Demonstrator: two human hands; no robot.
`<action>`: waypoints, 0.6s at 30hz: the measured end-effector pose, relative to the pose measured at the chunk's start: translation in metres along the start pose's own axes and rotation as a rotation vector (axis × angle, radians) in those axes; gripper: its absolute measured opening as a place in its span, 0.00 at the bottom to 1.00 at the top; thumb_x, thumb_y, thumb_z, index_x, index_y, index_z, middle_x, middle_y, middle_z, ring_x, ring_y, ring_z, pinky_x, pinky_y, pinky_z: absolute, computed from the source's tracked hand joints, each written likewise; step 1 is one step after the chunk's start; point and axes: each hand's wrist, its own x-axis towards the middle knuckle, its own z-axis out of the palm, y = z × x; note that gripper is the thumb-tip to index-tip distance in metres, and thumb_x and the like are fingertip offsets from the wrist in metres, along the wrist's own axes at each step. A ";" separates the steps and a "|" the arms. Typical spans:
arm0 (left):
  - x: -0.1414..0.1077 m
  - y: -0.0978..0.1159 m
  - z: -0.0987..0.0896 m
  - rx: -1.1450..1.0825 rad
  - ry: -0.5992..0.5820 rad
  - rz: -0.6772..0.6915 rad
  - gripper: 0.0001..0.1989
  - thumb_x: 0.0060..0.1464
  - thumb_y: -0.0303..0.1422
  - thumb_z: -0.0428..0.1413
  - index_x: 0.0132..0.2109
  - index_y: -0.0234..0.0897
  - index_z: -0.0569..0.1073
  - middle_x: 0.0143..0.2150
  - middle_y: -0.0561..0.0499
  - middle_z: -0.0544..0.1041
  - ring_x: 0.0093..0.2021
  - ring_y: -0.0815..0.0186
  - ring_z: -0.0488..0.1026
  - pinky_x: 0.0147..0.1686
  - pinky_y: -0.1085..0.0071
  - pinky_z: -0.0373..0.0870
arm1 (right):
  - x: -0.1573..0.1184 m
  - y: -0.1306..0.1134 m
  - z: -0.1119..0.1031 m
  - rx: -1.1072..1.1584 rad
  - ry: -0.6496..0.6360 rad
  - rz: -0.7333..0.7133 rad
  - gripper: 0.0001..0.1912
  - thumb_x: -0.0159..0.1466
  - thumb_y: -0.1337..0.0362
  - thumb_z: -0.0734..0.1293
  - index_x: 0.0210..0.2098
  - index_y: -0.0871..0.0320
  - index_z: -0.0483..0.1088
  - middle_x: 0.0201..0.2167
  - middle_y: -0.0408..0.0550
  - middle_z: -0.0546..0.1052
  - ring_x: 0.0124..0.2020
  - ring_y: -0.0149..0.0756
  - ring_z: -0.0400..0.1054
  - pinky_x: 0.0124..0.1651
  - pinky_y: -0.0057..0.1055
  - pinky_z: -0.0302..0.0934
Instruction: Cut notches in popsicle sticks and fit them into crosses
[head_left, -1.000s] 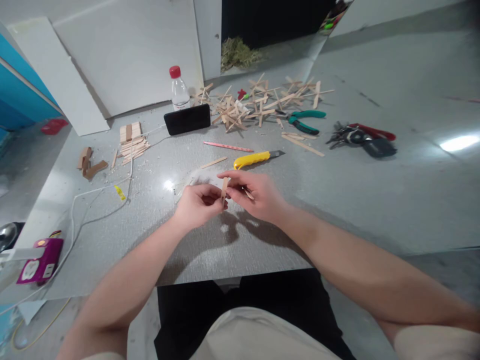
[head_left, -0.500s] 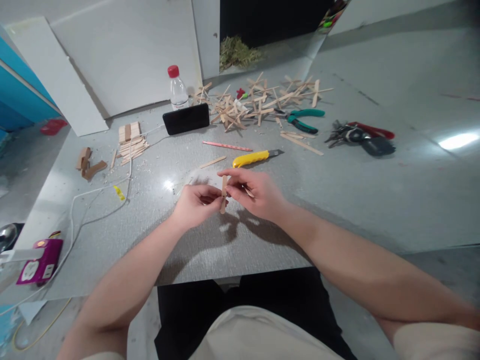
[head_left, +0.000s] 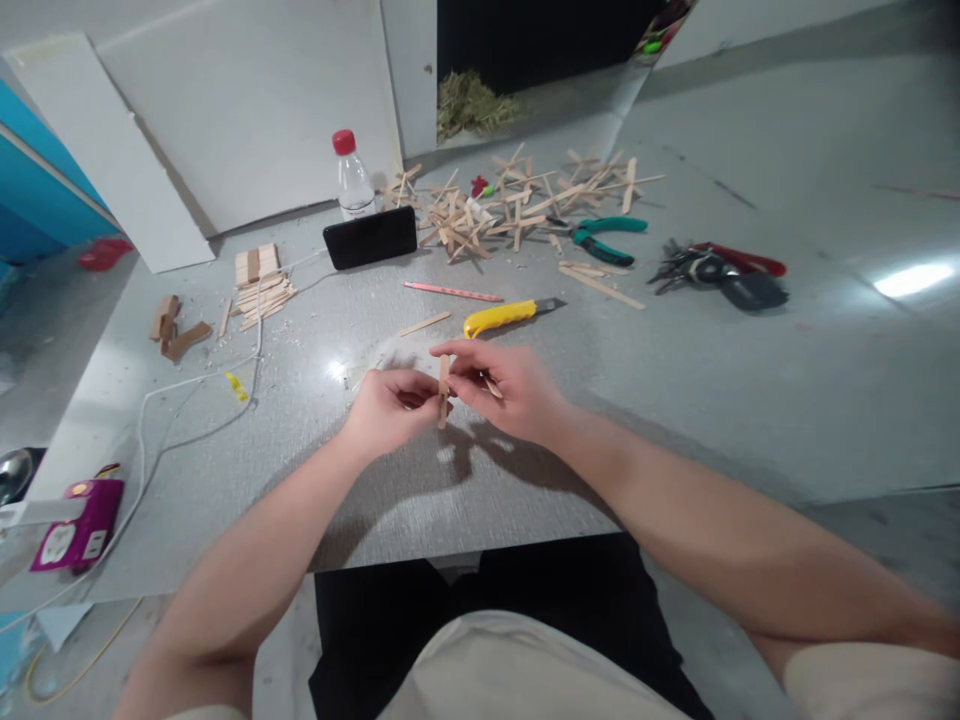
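Both hands meet above the near part of the table around an upright wooden craft stick (head_left: 444,372). My left hand (head_left: 390,412) pinches its lower part between thumb and fingers. From the other side, my right hand (head_left: 510,388) has its fingertips against the upper part, index finger stretched over the top. The end of another thin wooden piece (head_left: 493,386) shows among the curled fingers of my right hand; the rest of it is hidden. Just beyond the hands lie a yellow utility knife (head_left: 501,319), blade out to the right, and a loose craft stick (head_left: 424,324).
A pink pencil (head_left: 454,292) and a propped black phone (head_left: 370,238) stand between me and a bottle (head_left: 352,182). Farther back are joined sticks (head_left: 459,225), green-handled pliers (head_left: 611,240) and a dark tool cluster (head_left: 720,275). Stacked sticks (head_left: 262,290) and a white cable (head_left: 145,430) are left.
The hands and the upright stick keep almost the same pose. A little more of the thin wooden piece shows in my right hand. The whole view has shifted very slightly.
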 end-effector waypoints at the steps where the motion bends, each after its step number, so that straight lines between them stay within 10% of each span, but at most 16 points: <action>1: 0.000 0.000 0.000 0.000 0.002 0.001 0.02 0.50 0.28 0.64 0.32 0.36 0.83 0.26 0.50 0.83 0.26 0.68 0.80 0.26 0.75 0.76 | 0.000 0.000 0.000 0.000 -0.001 -0.002 0.15 0.71 0.65 0.65 0.56 0.54 0.72 0.33 0.43 0.81 0.26 0.30 0.68 0.32 0.30 0.63; 18: -0.002 0.003 0.000 -0.007 -0.007 -0.043 0.04 0.51 0.29 0.65 0.35 0.35 0.84 0.27 0.49 0.84 0.26 0.67 0.81 0.28 0.74 0.78 | 0.000 0.000 -0.001 0.003 0.017 -0.003 0.14 0.71 0.65 0.65 0.56 0.53 0.73 0.33 0.42 0.82 0.25 0.30 0.68 0.31 0.30 0.62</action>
